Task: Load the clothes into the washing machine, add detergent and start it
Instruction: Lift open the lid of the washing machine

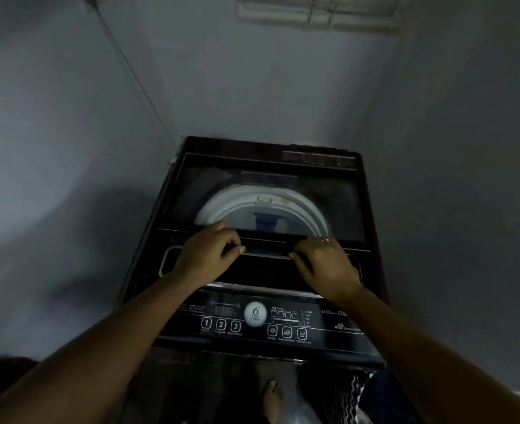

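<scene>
A dark top-loading washing machine (372, 264) stands in a room corner. Its glass lid (329, 194) lies flat, and through it I see the white drum rim (231, 200) and something blue inside. My left hand (206, 255) and my right hand (323, 264) both curl their fingers over the lid's front handle edge (268, 250), a short gap between them. The control panel (252, 319) sits in front of my wrists, with numbered buttons and a round white dial. No clothes pile or detergent is in view.
Pale walls close in on the left, back and right. A thin cable (130, 71) runs down the left wall to the machine's back corner. A white vent (317, 10) sits high on the back wall. My foot (272, 399) and a zigzag-patterned cloth (350, 396) are below.
</scene>
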### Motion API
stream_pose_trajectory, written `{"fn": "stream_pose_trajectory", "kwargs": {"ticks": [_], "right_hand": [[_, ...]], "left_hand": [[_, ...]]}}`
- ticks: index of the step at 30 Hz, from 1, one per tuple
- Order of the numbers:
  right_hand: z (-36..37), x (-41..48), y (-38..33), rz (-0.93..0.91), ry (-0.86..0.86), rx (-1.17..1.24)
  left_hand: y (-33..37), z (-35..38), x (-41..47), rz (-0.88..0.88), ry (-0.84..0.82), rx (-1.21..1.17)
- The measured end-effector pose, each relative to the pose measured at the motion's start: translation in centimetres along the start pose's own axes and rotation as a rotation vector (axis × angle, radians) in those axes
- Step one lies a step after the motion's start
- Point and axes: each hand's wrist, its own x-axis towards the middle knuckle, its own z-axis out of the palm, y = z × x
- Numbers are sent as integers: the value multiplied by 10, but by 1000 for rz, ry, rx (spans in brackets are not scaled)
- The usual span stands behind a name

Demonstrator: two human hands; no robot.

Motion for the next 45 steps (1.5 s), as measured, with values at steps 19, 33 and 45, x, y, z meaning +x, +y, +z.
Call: {"fn": "stream_pose_trajectory", "kwargs": {"ticks": [19,33,45], "right_hand": [[-92,4,-19,64,-262,237],[-183,66,-6,-9,-319,348],[-230,124,-2,-168,200,-50]], "left_hand": [[23,-91,-5,34,-215,36],[39,-168,59,213,-152,221],[63,-193,111,329,459,297]]}}
